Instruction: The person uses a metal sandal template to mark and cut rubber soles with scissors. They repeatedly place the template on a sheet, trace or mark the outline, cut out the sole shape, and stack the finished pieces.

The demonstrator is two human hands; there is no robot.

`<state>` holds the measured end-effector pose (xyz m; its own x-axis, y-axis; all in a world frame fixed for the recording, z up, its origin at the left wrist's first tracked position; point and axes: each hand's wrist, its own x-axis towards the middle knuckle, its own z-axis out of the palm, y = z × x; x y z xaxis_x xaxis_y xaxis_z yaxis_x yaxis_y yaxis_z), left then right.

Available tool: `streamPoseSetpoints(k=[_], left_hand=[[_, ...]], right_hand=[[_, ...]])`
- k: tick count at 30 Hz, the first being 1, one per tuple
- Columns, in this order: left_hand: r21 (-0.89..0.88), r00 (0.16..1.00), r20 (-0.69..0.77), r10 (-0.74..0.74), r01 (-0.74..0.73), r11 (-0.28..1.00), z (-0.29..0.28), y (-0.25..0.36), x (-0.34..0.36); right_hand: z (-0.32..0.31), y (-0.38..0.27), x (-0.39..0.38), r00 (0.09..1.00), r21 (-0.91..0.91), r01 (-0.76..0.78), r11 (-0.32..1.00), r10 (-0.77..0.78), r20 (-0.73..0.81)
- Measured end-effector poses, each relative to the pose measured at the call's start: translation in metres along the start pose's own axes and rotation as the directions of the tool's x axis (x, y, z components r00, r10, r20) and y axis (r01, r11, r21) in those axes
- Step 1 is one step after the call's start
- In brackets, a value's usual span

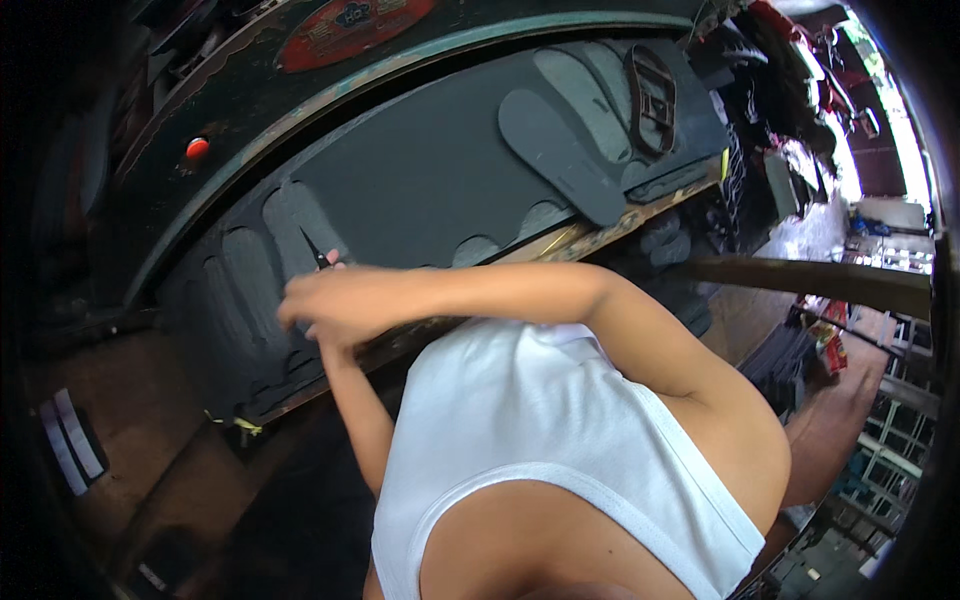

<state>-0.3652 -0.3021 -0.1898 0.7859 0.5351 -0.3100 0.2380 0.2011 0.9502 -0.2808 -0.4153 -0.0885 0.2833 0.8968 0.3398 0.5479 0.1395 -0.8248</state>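
Note:
My right arm reaches across to the left. My right hand (345, 298), its fingers curled, lies over my left hand (334, 257) and hides most of it; what it grips, if anything, cannot be seen. Past it show my left fingertips, closed on what looks like a slim black pointed tool (314, 245). The tool's tip points up and left over a grey sole-shaped outline (292, 212) on a large dark rubber-like sheet (400, 150). More long rounded shapes (245, 255) lie beside it at the sheet's left end.
A grey sole-shaped template (560, 155) lies on the sheet at the right, near a brown sole-shaped frame (652, 100) with cross-bars. A dark green machine (240, 120) with a red button (197, 149) stands behind. A wooden beam (820, 282) juts out at the right.

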Motion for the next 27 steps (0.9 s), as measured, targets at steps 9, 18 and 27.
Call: streamPoseSetpoints(k=[9, 18, 27], left_hand=[[0.194, 0.982, 0.186, 0.035, -0.072, 0.978, 0.099, -0.004, -0.057], [0.406, 0.937, 0.325, -0.131, -0.013, 0.914, 0.311, 0.025, -0.073], [0.792, 0.957, -0.212, 0.196, 0.051, 0.608, 0.277, 0.014, -0.066]], right_hand=[[-0.307, 0.077, -0.33, 0.562, -0.556, -0.811, 0.183, 0.506, -0.654], [-0.365, 0.133, -0.428, 0.854, -0.769, -0.51, 0.385, 0.33, -0.402], [-0.394, 0.109, -0.453, 0.799, -0.774, -0.573, 0.268, 0.395, -0.454]])
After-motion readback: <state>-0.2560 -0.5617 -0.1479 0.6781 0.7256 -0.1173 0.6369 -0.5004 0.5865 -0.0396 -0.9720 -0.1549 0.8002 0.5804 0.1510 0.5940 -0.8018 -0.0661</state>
